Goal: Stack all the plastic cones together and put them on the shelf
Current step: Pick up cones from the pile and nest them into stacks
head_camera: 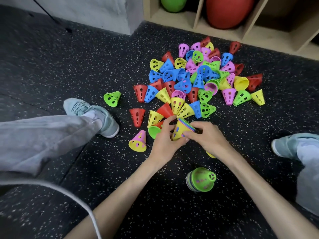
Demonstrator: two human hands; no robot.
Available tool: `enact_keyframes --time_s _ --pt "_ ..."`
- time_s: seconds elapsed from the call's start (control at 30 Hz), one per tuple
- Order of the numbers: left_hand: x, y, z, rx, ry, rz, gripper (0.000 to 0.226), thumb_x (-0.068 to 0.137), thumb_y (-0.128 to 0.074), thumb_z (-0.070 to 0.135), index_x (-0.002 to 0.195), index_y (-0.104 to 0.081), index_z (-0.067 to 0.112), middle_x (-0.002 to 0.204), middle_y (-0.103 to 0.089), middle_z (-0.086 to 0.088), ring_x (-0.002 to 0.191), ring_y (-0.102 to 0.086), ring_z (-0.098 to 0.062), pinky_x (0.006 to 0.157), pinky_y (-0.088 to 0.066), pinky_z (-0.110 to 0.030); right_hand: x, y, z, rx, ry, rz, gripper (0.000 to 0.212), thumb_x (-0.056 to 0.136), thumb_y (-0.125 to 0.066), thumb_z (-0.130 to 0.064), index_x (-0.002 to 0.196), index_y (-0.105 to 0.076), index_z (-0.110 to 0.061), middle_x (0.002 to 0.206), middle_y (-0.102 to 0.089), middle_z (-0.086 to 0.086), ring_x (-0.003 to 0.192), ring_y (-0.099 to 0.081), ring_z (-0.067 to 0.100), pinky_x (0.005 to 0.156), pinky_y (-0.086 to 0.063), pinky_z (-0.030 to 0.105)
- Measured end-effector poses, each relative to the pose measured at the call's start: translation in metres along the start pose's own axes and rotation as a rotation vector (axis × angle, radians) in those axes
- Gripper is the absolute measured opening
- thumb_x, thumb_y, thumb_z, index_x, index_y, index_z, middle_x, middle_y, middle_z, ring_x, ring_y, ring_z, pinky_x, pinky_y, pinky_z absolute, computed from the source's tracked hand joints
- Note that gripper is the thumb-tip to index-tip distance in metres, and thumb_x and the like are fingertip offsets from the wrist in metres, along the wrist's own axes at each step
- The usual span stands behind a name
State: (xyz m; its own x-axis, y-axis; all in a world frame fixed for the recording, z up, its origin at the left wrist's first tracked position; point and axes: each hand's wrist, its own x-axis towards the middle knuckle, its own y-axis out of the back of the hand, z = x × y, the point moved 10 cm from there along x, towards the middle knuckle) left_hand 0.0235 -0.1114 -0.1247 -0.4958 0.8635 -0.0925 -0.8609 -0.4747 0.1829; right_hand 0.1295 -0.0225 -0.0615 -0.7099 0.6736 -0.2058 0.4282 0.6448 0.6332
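A heap of small perforated plastic cones in red, blue, yellow, green and pink lies on the dark speckled floor. Both hands hold a nested stack of cones with a yellow one outermost, tilted on its side. My left hand grips the narrow end from below. My right hand pinches the wide rims of the stack. A second nested stack with a green cone on top stands on the floor below my right forearm. The wooden shelf runs along the top.
A green ball and a red ball sit in the shelf's compartments. My shoes and grey trouser legs flank the work area. Loose cones lie apart: a green one, a pink-and-yellow pair.
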Motion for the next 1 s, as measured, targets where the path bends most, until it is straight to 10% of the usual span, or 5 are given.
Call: enact_keyframes --time_s 0.1,0.23,0.57,0.8,1.0 --pt "0.010 0.016 -0.003 0.059 0.005 -0.018 0.070 0.088 -0.080 0.036 0.146 -0.042 0.032 0.128 -0.065 0.010 0.113 -0.059 0.000 0.092 -0.044 -0.011 0.010 -0.003 -0.009 -0.027 0.025 0.068 0.022 0.092 -0.072 -0.031 0.104 -0.075 -0.013 0.101 -0.075 0.007 0.101 -0.064 0.027 0.080 -0.045 0.021" --pt "0.034 0.066 -0.017 0.299 -0.015 0.118 0.066 0.093 -0.068 0.054 0.147 -0.048 0.022 0.140 -0.059 0.005 0.127 -0.053 -0.010 0.108 -0.043 -0.032 0.018 -0.003 0.000 0.000 0.001 0.121 0.034 0.093 -0.069 -0.037 0.103 -0.071 -0.005 0.100 -0.071 0.016 0.097 -0.063 0.036 0.090 -0.049 0.042" --pt "0.093 0.146 -0.096 0.739 0.185 -0.026 0.073 0.094 -0.071 0.039 0.156 -0.034 0.032 0.161 -0.025 -0.019 0.145 -0.031 -0.043 0.120 -0.031 -0.052 0.024 -0.016 0.033 0.003 -0.121 0.086 0.018 0.093 -0.069 -0.039 0.095 -0.075 -0.023 0.076 -0.069 -0.012 0.075 -0.059 0.014 0.064 -0.040 0.019" --pt "0.092 0.138 -0.094 0.584 0.135 0.068 0.050 0.086 -0.078 0.017 0.125 -0.048 0.023 0.125 -0.049 -0.008 0.101 -0.050 -0.018 0.087 -0.040 -0.026 0.018 -0.017 0.032 0.040 -0.133 0.066 0.013 0.093 -0.069 -0.036 0.087 -0.073 -0.025 0.059 -0.059 -0.011 0.055 -0.043 0.006 0.051 -0.032 0.019" --pt "0.083 0.139 -0.102 0.556 0.138 0.165 0.058 0.083 -0.082 0.015 0.120 -0.038 0.017 0.118 -0.052 -0.010 0.100 -0.053 -0.024 0.082 -0.039 -0.029 0.008 -0.006 0.027 0.047 -0.155 0.097 0.009 0.093 -0.068 -0.040 0.091 -0.073 -0.032 0.067 -0.066 -0.010 0.057 -0.051 0.007 0.052 -0.035 0.018"
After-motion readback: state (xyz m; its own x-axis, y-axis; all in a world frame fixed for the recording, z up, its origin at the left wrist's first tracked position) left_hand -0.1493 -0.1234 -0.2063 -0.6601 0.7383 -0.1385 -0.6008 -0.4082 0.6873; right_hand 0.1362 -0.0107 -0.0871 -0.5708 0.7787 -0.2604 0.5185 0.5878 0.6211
